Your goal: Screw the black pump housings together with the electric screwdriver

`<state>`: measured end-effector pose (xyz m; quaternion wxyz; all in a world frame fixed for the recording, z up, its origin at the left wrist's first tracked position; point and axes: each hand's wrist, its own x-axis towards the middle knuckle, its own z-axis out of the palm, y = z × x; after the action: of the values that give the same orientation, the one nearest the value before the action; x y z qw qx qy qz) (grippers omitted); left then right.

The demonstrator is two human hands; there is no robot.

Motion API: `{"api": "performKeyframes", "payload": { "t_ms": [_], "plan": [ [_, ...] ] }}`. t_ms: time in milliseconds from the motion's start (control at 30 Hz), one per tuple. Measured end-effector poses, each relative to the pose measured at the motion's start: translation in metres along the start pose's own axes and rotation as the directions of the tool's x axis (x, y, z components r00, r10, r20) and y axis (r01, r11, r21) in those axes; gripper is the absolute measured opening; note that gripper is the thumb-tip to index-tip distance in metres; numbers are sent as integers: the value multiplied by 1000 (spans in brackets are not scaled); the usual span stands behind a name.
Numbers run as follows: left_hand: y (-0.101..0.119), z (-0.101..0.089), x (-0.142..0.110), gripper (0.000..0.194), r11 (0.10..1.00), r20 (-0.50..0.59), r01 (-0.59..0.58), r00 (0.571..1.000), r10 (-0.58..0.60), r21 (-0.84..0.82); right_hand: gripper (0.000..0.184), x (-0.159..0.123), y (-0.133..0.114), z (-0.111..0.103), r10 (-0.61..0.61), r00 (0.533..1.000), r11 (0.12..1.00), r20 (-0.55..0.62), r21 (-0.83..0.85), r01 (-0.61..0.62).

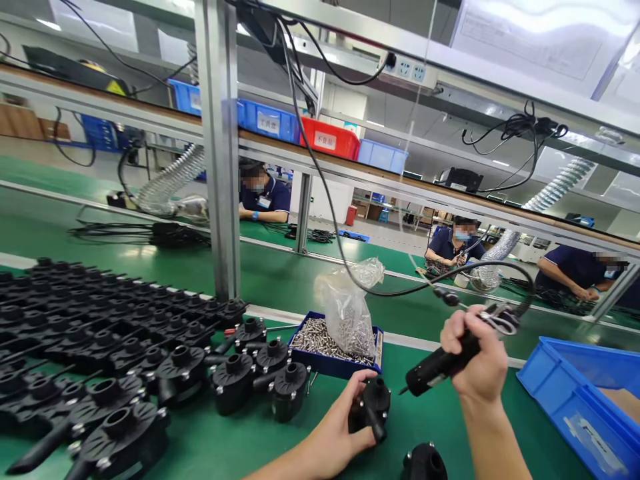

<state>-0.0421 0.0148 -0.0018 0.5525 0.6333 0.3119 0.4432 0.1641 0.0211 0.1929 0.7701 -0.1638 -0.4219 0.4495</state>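
My left hand (336, 430) is wrapped round a black plastic pump housing (376, 403) on the green bench, its round port facing up. In my right hand (477, 357) is a black electric screwdriver (434, 368), tilted with its bit pointing down and left. The bit's tip is beside the held housing, apart from it. A cable runs from the screwdriver's back end up to the overhead frame. Another black housing (425, 461) lies at the front edge of the view. Behind my left hand is a blue tray (320, 363) of loose screws (315, 337) with a clear plastic bag (347, 307) on them.
Rows of black housings (115, 333) cover the left of the bench. A blue bin (565, 380) stands at the right. A metal post (217, 153) rises behind the rows, and the black cable (333, 220) hangs across the middle. Several people sit at benches beyond.
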Motion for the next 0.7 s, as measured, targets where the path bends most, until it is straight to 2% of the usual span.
{"api": "performKeyframes", "payload": {
  "t_ms": [67, 167, 367, 433, 567, 700],
  "plan": [
    [1, 1, 3, 77, 997, -40, 47, 998, -49, -64, 42, 8, -15, -7, -22, 998, 999, -66, 26, 24],
    [0, 2, 6, 84, 986, -67, 101, 992, -110, -129, 41, 13, -26, -14, -52, 993, 998, -107, 16, 54],
    [-10, -3, 6, 86, 978, -72, 60, 995, -76, -202, 38, 10, -22, -13, -56, 997, 998, -59, -6, 56],
    [-9, -7, 5, 82, 944, -42, 85, 994, -103, -319, 38, 9, -21, -12, -55, 997, 998, -47, -12, 55],
    [-2, -13, 2, 83, 799, 91, 233, 971, -220, -554, 37, 10, -25, -13, -64, 997, 998, -53, -6, 64],
    [5, -13, 0, 81, 732, 143, 221, 975, -169, -644, 35, 12, -29, -16, -80, 996, 997, -50, 1, 80]
  ]
}}
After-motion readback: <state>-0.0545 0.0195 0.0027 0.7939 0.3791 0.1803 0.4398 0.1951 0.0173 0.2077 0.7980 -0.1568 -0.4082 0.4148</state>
